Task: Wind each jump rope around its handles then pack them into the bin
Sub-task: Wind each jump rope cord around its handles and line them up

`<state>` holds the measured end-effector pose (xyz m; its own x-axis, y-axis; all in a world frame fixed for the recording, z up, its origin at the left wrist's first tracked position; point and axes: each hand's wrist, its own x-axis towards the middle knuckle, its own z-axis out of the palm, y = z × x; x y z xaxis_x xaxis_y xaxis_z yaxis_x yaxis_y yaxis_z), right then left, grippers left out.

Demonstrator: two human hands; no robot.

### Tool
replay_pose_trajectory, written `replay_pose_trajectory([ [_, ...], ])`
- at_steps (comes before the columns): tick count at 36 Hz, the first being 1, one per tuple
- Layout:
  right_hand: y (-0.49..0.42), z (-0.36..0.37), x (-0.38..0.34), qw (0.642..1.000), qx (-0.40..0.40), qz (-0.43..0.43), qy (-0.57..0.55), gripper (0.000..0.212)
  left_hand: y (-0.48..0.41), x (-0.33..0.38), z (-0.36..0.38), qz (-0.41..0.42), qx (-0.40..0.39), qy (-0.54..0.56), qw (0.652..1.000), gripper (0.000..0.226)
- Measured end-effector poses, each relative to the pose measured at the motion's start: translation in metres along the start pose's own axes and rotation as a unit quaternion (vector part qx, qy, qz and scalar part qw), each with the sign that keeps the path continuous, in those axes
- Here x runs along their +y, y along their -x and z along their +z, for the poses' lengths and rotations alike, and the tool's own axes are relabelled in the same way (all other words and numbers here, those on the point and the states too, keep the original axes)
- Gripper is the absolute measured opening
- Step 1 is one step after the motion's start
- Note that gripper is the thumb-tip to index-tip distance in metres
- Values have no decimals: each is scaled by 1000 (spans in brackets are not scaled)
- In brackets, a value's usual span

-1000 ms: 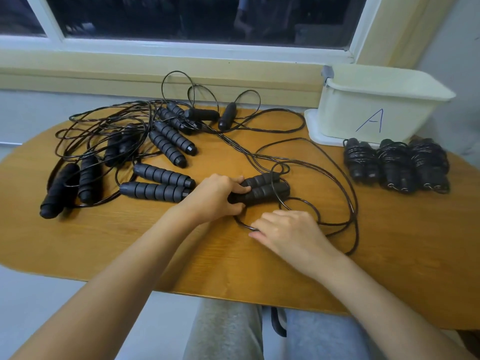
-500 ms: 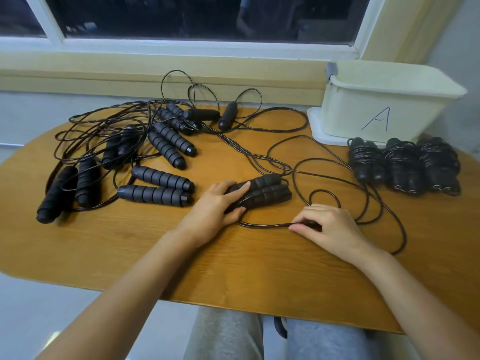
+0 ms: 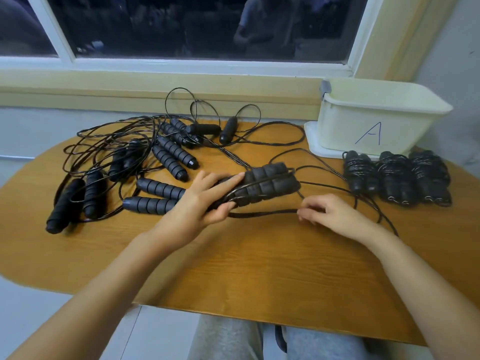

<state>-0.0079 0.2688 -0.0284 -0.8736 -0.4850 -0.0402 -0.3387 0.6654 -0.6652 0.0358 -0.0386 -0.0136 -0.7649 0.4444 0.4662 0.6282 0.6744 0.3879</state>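
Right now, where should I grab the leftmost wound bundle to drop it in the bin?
Take the leftmost bundle across its wrapped middle, from above. It lies flat with its left side free, while the next bundle crowds its right. Squeezing over the coils should keep them tight.

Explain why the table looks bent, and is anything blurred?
Head view: wide-angle lens bows the table and window sill; the handles gripped by the left hand look motion-smeared, like the cord the right hand pinches; dark window glass shows faint reflections.
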Motion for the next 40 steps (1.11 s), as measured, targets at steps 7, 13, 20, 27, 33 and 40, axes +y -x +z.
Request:
replay_pose_trajectory([
  [7,-43,-33,-25,996,-38,24,-76,22,3,48,-7,149,-92,-166,970,68],
  [13,-54,-46,-74,995,11,-16,-96,23,2,49,4,95,-70,-315,942,74],
  [20,-15,-11,-123,995,64,-79,14,29,-15,32,6,-54,-66,-359,929,72],
  [27,1,26,-100,983,157,-97,-17,14,-32,17,-4,-154,-21,-266,951,62],
  [33,-8,26,-78,967,113,-22,-226,16,-31,31,-7,-154,40,-89,983,63],
  [40,-15,36,-69,928,118,-39,-351,11,-28,41,-10,-89,-5,22,996,65],
])
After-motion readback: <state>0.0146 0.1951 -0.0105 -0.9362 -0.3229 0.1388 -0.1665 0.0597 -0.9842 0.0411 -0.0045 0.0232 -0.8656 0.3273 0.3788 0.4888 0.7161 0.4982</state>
